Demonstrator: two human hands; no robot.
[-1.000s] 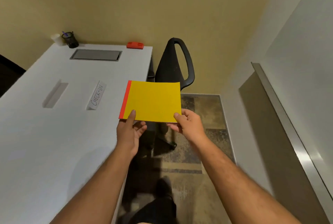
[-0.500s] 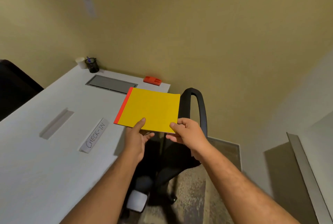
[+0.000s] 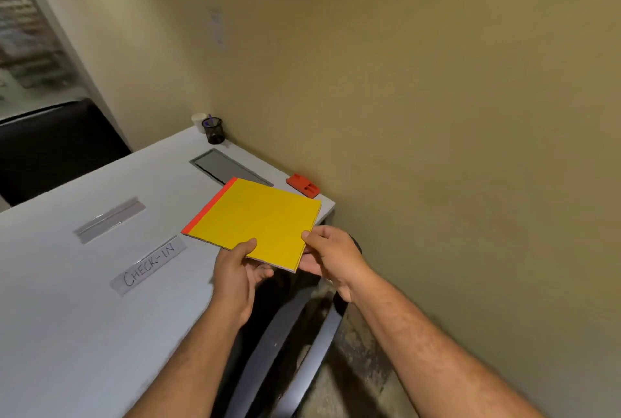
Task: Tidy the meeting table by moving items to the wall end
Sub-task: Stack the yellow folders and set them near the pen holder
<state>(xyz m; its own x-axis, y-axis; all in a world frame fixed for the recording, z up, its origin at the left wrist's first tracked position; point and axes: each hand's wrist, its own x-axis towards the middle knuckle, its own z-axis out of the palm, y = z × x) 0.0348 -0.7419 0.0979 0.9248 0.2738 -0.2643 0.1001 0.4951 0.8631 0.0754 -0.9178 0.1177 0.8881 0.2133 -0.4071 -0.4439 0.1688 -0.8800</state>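
Observation:
I hold a yellow notebook (image 3: 258, 219) with a red spine in both hands, above the right edge of the white meeting table (image 3: 67, 310) near its wall end. My left hand (image 3: 238, 269) grips the notebook's near edge with the thumb on top. My right hand (image 3: 331, 256) pinches its near right corner. An orange holder (image 3: 302, 185) lies at the table's far right corner by the wall. A black mesh pen cup (image 3: 213, 130) and a white cup (image 3: 199, 121) stand at the far corner. A "CHECK-IN" name card (image 3: 149, 264) and a second card (image 3: 109, 219) lie mid-table.
A grey cable hatch (image 3: 225, 167) is set into the tabletop near the wall. The beige wall (image 3: 437, 115) rises close on the right. A black chair (image 3: 285, 333) is tucked under the table's right side below my hands. Another black chair (image 3: 50, 145) stands at the far left.
My view has swung up and closer to the wall end. The notebook, held in both hands, has moved forward and now hangs over the table's right edge near the orange holder.

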